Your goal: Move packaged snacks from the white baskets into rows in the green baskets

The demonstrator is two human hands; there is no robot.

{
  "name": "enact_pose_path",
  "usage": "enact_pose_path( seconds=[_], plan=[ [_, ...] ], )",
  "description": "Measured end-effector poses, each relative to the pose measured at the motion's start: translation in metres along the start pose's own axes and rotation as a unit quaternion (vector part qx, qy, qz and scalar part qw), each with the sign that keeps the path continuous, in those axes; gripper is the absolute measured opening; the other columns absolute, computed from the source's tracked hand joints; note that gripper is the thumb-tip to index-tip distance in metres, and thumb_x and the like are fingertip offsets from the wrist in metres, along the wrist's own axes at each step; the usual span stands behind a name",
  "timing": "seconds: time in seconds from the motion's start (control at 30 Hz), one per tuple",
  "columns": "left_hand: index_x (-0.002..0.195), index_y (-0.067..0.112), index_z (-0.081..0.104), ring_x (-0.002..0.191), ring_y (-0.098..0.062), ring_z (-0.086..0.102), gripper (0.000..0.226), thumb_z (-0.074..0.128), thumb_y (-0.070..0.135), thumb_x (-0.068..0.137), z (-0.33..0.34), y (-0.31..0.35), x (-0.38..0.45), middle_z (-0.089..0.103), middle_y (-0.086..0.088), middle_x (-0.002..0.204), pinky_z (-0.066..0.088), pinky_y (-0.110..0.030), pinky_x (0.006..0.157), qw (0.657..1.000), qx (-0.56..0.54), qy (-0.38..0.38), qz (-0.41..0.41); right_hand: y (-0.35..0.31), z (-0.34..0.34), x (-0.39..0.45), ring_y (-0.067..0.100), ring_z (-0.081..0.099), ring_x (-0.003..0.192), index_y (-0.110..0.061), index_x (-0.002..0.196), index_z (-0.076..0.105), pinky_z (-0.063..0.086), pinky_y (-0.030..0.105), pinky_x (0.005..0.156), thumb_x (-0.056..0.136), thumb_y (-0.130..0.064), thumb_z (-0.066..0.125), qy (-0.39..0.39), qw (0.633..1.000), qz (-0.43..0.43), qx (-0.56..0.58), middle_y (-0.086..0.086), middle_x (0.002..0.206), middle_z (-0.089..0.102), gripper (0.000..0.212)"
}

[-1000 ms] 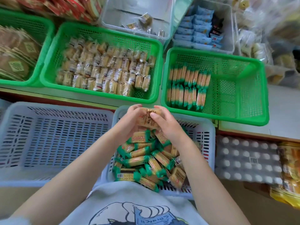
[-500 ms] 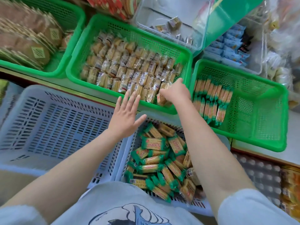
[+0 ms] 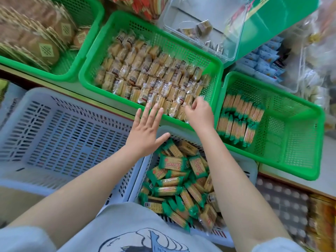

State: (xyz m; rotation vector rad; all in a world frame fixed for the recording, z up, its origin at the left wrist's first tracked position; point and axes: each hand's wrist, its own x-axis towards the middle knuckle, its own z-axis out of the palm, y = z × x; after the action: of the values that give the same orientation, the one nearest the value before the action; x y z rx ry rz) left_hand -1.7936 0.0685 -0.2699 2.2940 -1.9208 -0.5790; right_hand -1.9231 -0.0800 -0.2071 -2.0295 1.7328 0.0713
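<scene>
The left hand is spread flat, fingers straight and apart, hovering over the near rim of the middle green basket with its fingertips just past that rim. The right hand sits at the basket's near right corner, fingers curled down among the clear-wrapped snacks; whether they pinch a packet or only touch the row cannot be told. Those packets stand on edge in tight slanted rows, crinkly and shiny, filling most of the floor and leaving a bare strip of perforated mesh along the far and right walls. The right green basket holds two short rows of green-ended snack packs pressed against its left wall — the larger right part of its floor is open grid. Below the forearms, a white basket with slotted walls holds a loose heap of green-wrapped snacks lying at all angles, some with brown labels. To its left the slotted white basket shows only its ribbed floor. The green and white baskets nearly touch rim to rim, a narrow yellow shelf edge between them. At far left another green basket carries fanned flat brown packets.
</scene>
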Motion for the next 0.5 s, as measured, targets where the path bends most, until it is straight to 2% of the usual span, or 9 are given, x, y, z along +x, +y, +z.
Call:
enact_pose_path(
  seconds=[0.07, 0.13, 0.2, 0.27, 0.33, 0.37, 0.43, 0.47, 0.5],
  plan=[
    [0.153, 0.021, -0.027, 0.145, -0.019, -0.038, 0.086, -0.001, 0.075, 0.09, 0.0, 0.0, 0.0, -0.031, -0.001, 0.162, -0.029, -0.04, 0.115, 1.0, 0.008, -0.007, 0.001, 0.001, 0.009, -0.003, 0.024, 0.054, 0.087, -0.01, 0.103, 0.057, 0.044, 0.034, 0.069, 0.1, -0.036, 0.051, -0.11, 0.993, -0.03, 0.003, 0.006, 0.105, 0.056, 0.027],
    [0.151, 0.022, -0.029, 0.143, -0.018, -0.04, 0.085, 0.002, 0.075, 0.092, -0.003, 0.001, 0.0, -0.03, 0.0, 0.163, -0.031, -0.04, 0.114, 1.0, 0.016, -0.019, -0.001, 0.001, 0.011, -0.004, 0.023, 0.051, 0.095, -0.008, 0.122, 0.058, 0.04, 0.034, 0.075, 0.102, -0.042, 0.047, -0.182, 0.983, -0.019, -0.023, 0.007, 0.121, 0.053, 0.042],
    [0.151, 0.022, -0.028, 0.143, -0.018, -0.04, 0.084, 0.006, 0.074, 0.094, -0.008, 0.002, 0.001, -0.029, 0.0, 0.163, -0.029, -0.04, 0.115, 0.999, 0.017, -0.033, -0.006, 0.002, 0.008, -0.005, 0.023, 0.053, 0.095, -0.007, 0.124, 0.058, 0.041, 0.035, 0.073, 0.102, -0.041, 0.047, -0.172, 0.985, -0.016, -0.015, 0.006, 0.124, 0.055, 0.042],
    [0.155, 0.02, -0.023, 0.145, -0.02, -0.036, 0.087, 0.011, 0.072, 0.095, -0.017, 0.005, 0.001, -0.028, -0.002, 0.164, -0.024, -0.042, 0.118, 0.998, 0.022, -0.058, -0.012, 0.012, -0.002, -0.018, 0.024, 0.057, 0.089, -0.009, 0.109, 0.061, 0.045, 0.037, 0.07, 0.101, -0.033, 0.049, -0.118, 0.992, -0.03, 0.042, 0.006, 0.109, 0.063, 0.028],
    [0.159, 0.017, -0.013, 0.149, -0.022, -0.029, 0.085, 0.02, 0.067, 0.098, -0.024, 0.01, -0.001, -0.023, -0.005, 0.165, -0.018, -0.042, 0.121, 0.997, 0.019, -0.067, -0.021, 0.031, -0.012, -0.044, 0.017, 0.056, 0.08, -0.011, 0.098, 0.062, 0.044, 0.029, 0.067, 0.1, -0.027, 0.049, -0.05, 0.988, -0.032, 0.146, 0.003, 0.092, 0.062, 0.021],
    [0.16, 0.015, -0.002, 0.152, -0.024, -0.021, 0.082, 0.027, 0.063, 0.101, -0.025, 0.014, -0.005, -0.014, -0.007, 0.167, -0.014, -0.041, 0.122, 0.999, 0.003, -0.043, -0.018, 0.043, -0.017, -0.061, 0.014, 0.053, 0.075, -0.012, 0.094, 0.063, 0.041, 0.024, 0.064, 0.1, -0.025, 0.05, -0.017, 0.981, -0.028, 0.193, 0.001, 0.085, 0.06, 0.02],
    [0.155, 0.012, 0.028, 0.154, -0.03, 0.011, 0.066, 0.041, 0.048, 0.103, -0.022, 0.03, -0.02, 0.019, -0.014, 0.165, 0.003, -0.044, 0.124, 0.998, -0.055, 0.034, 0.01, 0.077, -0.019, -0.094, 0.011, 0.05, 0.068, -0.012, 0.087, 0.062, 0.037, 0.02, 0.059, 0.101, -0.023, 0.052, 0.033, 0.968, 0.009, 0.25, -0.001, 0.076, 0.057, 0.02],
    [0.148, 0.012, 0.042, 0.145, -0.032, 0.031, 0.056, 0.046, 0.043, 0.102, -0.017, 0.04, -0.03, 0.039, -0.015, 0.154, 0.016, -0.045, 0.121, 0.995, -0.079, 0.047, 0.027, 0.097, -0.016, -0.108, 0.012, 0.051, 0.069, -0.012, 0.087, 0.063, 0.038, 0.022, 0.06, 0.101, -0.023, 0.052, 0.044, 0.964, 0.042, 0.26, -0.001, 0.076, 0.058, 0.02],
    [0.14, 0.013, 0.05, 0.131, -0.03, 0.048, 0.048, 0.047, 0.041, 0.102, -0.012, 0.051, -0.041, 0.055, -0.011, 0.139, 0.026, -0.044, 0.115, 0.995, -0.091, 0.028, 0.042, 0.116, -0.014, -0.121, 0.014, 0.054, 0.072, -0.012, 0.089, 0.063, 0.039, 0.026, 0.062, 0.1, -0.023, 0.052, 0.041, 0.961, 0.082, 0.26, -0.001, 0.078, 0.06, 0.02]
  ],
)
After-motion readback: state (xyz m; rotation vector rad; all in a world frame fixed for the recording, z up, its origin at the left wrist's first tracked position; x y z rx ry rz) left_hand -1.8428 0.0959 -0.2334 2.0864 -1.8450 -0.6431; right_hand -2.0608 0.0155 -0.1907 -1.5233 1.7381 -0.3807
